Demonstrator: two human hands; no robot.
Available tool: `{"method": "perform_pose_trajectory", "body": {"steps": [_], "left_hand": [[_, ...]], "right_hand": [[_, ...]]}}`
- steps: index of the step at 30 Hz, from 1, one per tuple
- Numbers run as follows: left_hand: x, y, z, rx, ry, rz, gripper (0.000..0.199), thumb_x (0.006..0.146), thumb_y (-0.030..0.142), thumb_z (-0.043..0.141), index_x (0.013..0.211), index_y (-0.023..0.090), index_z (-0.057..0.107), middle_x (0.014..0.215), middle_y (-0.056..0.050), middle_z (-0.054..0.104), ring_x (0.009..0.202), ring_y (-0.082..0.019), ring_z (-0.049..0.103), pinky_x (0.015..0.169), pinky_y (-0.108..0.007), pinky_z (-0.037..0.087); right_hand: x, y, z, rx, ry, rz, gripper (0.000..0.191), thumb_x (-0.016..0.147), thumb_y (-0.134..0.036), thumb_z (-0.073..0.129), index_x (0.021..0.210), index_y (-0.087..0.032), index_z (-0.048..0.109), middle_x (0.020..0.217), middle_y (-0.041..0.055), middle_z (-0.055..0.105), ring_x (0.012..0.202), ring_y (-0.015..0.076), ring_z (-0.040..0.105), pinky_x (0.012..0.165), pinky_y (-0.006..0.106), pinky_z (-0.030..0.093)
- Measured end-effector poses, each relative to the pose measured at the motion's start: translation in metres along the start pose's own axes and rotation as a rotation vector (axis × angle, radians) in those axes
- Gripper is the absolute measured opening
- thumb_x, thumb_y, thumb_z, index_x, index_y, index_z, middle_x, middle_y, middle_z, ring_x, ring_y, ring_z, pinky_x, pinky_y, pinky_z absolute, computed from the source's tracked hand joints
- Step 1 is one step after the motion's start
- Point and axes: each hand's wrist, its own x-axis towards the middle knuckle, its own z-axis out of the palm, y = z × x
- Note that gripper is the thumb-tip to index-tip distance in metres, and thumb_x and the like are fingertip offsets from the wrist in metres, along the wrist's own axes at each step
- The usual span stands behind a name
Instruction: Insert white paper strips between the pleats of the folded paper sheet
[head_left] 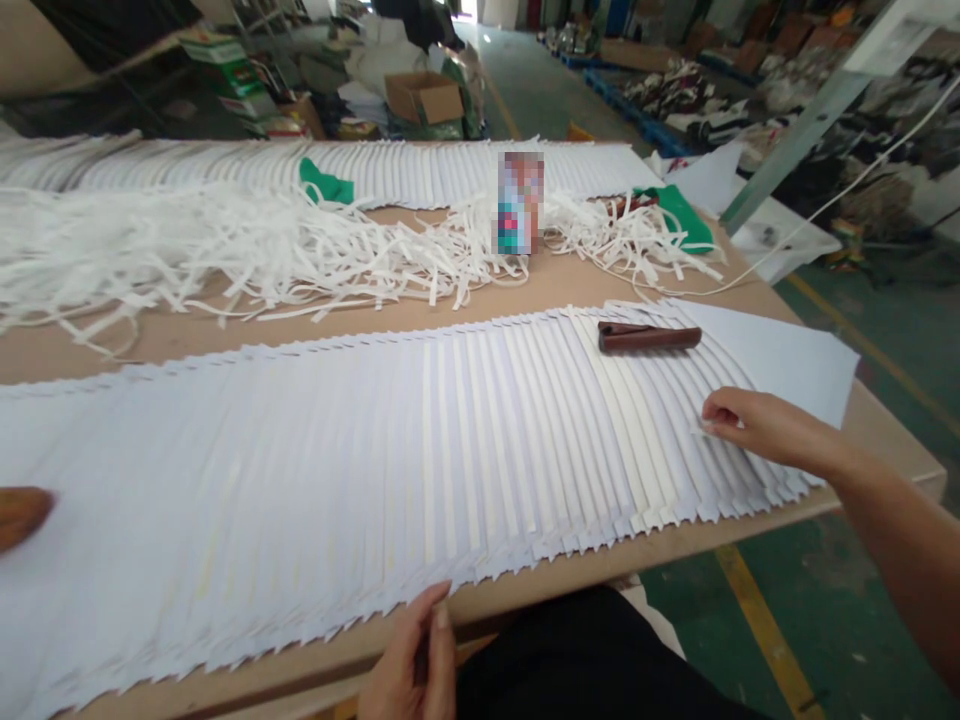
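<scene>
A long row of overlapping white sheets [315, 470] lies fanned along the table, with narrow cream strips [480, 440] showing between them on the right half. My right hand [739, 420] rests over the right part of the row, thumb and fingers pinched together. A small pale bit shows under its fingertips, too unclear to name. At the near edge of the sheets is my left hand [416, 655], its thumb and index finger loosely extended with a gap between them and nothing visible held. A brown elongated tool [649, 338] lies on the sheets beyond my right hand.
Loose white strips [262, 250] are heaped across the table's middle, with a blurred-out upright packet [517, 203] among them. Behind lies another fanned row [420, 170]. Green pieces [326, 182] lie nearby. A metal post [795, 150] and cord stand right. A brown rounded object [22, 515] enters left.
</scene>
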Motion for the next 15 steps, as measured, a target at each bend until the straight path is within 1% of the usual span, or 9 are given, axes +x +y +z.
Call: {"method": "perform_pose_trajectory", "body": {"steps": [2, 4, 6, 8, 11, 13, 14, 15], "left_hand": [[0.007, 0.003, -0.003, 0.008, -0.043, 0.114, 0.033, 0.108, 0.041, 0.056, 0.120, 0.020, 0.076, 0.098, -0.005, 0.084, 0.075, -0.020, 0.081, 0.069, -0.026, 0.065], [0.011, 0.007, -0.005, 0.012, -0.062, 0.182, 0.029, 0.108, 0.035, 0.056, 0.122, 0.018, 0.075, 0.102, -0.006, 0.084, 0.081, -0.021, 0.082, 0.074, -0.027, 0.067], [0.012, 0.012, -0.004, 0.007, -0.076, 0.210, 0.027, 0.108, 0.031, 0.055, 0.124, 0.018, 0.073, 0.105, -0.007, 0.084, 0.085, -0.021, 0.083, 0.078, -0.027, 0.067], [0.011, 0.017, -0.001, -0.012, -0.080, 0.218, 0.026, 0.108, 0.028, 0.054, 0.125, 0.017, 0.072, 0.105, -0.007, 0.084, 0.086, -0.021, 0.082, 0.081, -0.027, 0.067], [0.008, 0.030, 0.006, -0.053, -0.017, 0.188, 0.025, 0.109, 0.027, 0.052, 0.122, 0.018, 0.071, 0.103, -0.008, 0.083, 0.086, -0.021, 0.082, 0.081, -0.028, 0.066], [0.012, 0.046, 0.011, -0.090, -0.007, 0.168, 0.025, 0.109, 0.026, 0.050, 0.120, 0.019, 0.071, 0.102, -0.008, 0.082, 0.087, -0.021, 0.081, 0.080, -0.028, 0.065], [0.016, 0.055, 0.014, -0.117, -0.014, 0.167, 0.024, 0.109, 0.025, 0.050, 0.119, 0.020, 0.071, 0.101, -0.008, 0.082, 0.086, -0.020, 0.080, 0.079, -0.028, 0.064], [0.022, 0.066, 0.016, -0.146, -0.061, 0.159, 0.024, 0.108, 0.023, 0.049, 0.120, 0.021, 0.071, 0.103, -0.008, 0.081, 0.089, -0.020, 0.079, 0.080, -0.028, 0.064]], "right_hand": [[-0.003, 0.000, 0.010, 0.001, 0.027, 0.000, 0.037, 0.090, -0.059, 0.064, 0.092, -0.023, 0.071, 0.078, 0.0072, 0.071, 0.069, 0.0226, 0.064, 0.065, 0.034, 0.046], [-0.003, 0.000, 0.018, -0.008, 0.066, -0.013, 0.035, 0.090, -0.057, 0.064, 0.090, -0.023, 0.070, 0.077, 0.0066, 0.069, 0.070, 0.0226, 0.063, 0.066, 0.035, 0.046], [-0.003, 0.003, 0.024, -0.019, 0.089, -0.030, 0.033, 0.090, -0.055, 0.064, 0.088, -0.023, 0.069, 0.076, 0.0064, 0.069, 0.069, 0.0224, 0.062, 0.066, 0.035, 0.045], [-0.005, 0.009, 0.028, -0.025, 0.084, -0.042, 0.031, 0.092, -0.052, 0.062, 0.082, -0.023, 0.067, 0.075, 0.0065, 0.068, 0.066, 0.0219, 0.060, 0.064, 0.035, 0.042], [-0.007, 0.014, 0.029, -0.020, 0.092, -0.084, 0.029, 0.094, -0.046, 0.058, 0.078, -0.023, 0.065, 0.079, 0.0080, 0.069, 0.069, 0.0232, 0.061, 0.066, 0.037, 0.044], [-0.004, 0.005, 0.029, 0.013, 0.118, -0.139, 0.026, 0.095, -0.044, 0.056, 0.084, -0.024, 0.067, 0.085, 0.0085, 0.071, 0.074, 0.0245, 0.065, 0.070, 0.039, 0.047], [-0.002, -0.006, 0.030, 0.041, 0.119, -0.179, 0.025, 0.096, -0.043, 0.056, 0.088, -0.024, 0.068, 0.087, 0.0080, 0.072, 0.075, 0.0245, 0.066, 0.072, 0.039, 0.048], [0.001, -0.023, 0.032, 0.070, 0.106, -0.224, 0.024, 0.098, -0.043, 0.055, 0.090, -0.024, 0.068, 0.088, 0.0071, 0.072, 0.074, 0.0239, 0.066, 0.072, 0.038, 0.049]]}}
